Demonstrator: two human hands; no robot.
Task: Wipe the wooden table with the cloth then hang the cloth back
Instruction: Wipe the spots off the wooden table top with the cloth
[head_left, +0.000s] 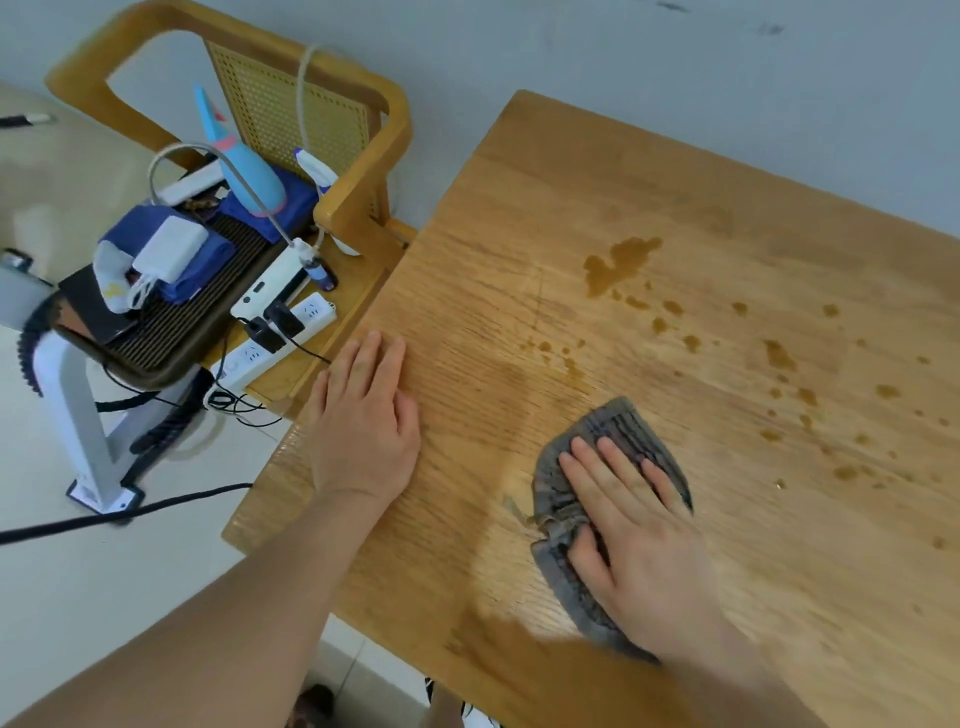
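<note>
The wooden table (649, 218) fills the right of the view. Brown liquid (618, 265) lies on it in a puddle, with several droplets spread to the right. A grey cloth (618, 423) is bunched on the table near the front. My right hand (634, 525) presses flat on the cloth, fingers spread, thumb tucked against a fold. My left hand (363, 415) rests flat on the bare wood near the table's left edge, fingers straight, holding nothing.
A wooden chair (358, 171) stands against the table's left edge, loaded with a tray (171, 338), power strips (280, 332), blue cloths and a blue-and-pink toy (239, 161). A white stand (78, 415) and black cables are on the tiled floor at left. A wall runs behind.
</note>
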